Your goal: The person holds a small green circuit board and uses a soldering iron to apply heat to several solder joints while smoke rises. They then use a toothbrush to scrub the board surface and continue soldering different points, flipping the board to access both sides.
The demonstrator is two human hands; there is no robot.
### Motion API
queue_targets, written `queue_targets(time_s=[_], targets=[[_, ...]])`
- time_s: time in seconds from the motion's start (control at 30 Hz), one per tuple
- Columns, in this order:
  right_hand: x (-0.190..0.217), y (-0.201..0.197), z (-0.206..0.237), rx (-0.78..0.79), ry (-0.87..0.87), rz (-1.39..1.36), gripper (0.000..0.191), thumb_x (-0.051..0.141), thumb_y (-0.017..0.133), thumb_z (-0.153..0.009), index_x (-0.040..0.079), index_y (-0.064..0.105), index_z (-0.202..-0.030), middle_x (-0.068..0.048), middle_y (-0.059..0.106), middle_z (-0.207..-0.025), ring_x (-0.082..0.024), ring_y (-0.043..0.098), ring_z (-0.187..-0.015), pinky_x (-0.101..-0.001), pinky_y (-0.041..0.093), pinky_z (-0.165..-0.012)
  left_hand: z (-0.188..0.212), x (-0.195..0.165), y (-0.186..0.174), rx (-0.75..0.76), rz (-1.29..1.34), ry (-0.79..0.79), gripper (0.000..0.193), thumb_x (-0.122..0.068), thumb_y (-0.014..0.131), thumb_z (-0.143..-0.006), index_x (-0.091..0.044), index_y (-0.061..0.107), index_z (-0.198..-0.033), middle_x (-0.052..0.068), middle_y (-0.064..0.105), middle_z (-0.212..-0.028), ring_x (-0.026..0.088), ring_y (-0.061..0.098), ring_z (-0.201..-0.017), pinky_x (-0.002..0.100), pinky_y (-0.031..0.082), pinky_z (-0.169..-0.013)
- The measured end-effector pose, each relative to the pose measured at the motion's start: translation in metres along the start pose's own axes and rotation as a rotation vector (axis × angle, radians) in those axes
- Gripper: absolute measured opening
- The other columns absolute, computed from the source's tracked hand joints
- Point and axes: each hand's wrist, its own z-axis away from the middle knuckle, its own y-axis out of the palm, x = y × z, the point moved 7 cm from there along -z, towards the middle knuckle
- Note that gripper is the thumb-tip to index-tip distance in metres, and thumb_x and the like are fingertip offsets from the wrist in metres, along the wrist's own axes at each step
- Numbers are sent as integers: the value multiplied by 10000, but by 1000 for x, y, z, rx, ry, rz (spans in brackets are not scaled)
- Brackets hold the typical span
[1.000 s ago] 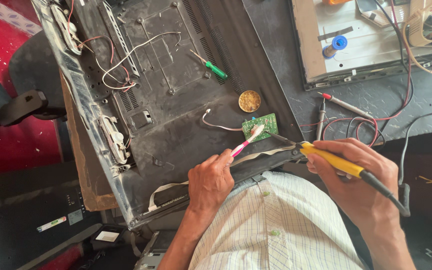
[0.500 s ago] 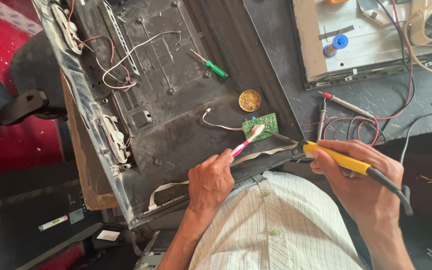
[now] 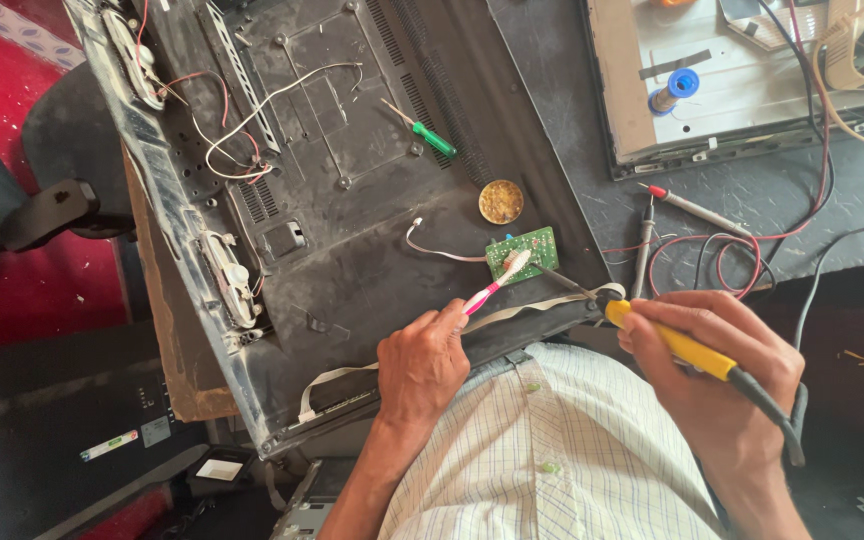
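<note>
A big black back panel (image 3: 352, 180) fills the bench. On it lies a green screwdriver (image 3: 430, 136), with a round tin (image 3: 501, 201) just below that. Right of the panel sit probes (image 3: 687, 205) and tangled leads (image 3: 722, 262). Far right, a blue spool (image 3: 674, 90).

1 head-worn camera, looking steeply down from above.

View faces the tabletop (image 3: 572, 80) over the wearer's checked shirt (image 3: 552, 450) at the bottom edge; close range, both hands within arm's reach; a red floor (image 3: 12, 120) shows at the left. No 2nd view shares the scene.
</note>
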Motion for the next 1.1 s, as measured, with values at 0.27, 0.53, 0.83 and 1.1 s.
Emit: queue_targets(time_s=[0.27,0.53,0.83,1.1], targets=[[5,0,7,-32,-72,100,237,59,843,-831,53,772,-1057,-67,749,-994,-134,740,-819,-221,583,-673,-1,-1,-2,-16,16,5,191,-119,657,-917,-122,729,-1094,84,695,-731,324,690,-624,454,513,-505],[12,2,10,-64,-108,165,221,87,855,-863,62,777,-1068,-71,751,-984,-131,750,-811,-233,588,-708,-1,-2,-3,-22,12,9,184,-116,656,-917,-121,729,-1085,84,693,-735,328,687,-624,457,510,-507],[12,3,10,-64,-101,204,217,105,862,-853,73,784,-1053,-61,747,-992,-125,740,-774,-230,576,-684,-2,-2,-2,-20,19,7,188,-120,655,-916,-122,727,-1090,84,691,-732,328,685,-621,458,506,-497],[18,5,9,-49,-113,209,221,102,865,-853,48,776,-1048,-61,748,-947,-126,734,-755,-241,558,-656,-3,-3,-3,-21,10,21,152,-124,650,-932,-116,726,-1064,81,689,-720,326,681,-610,458,500,-490]])
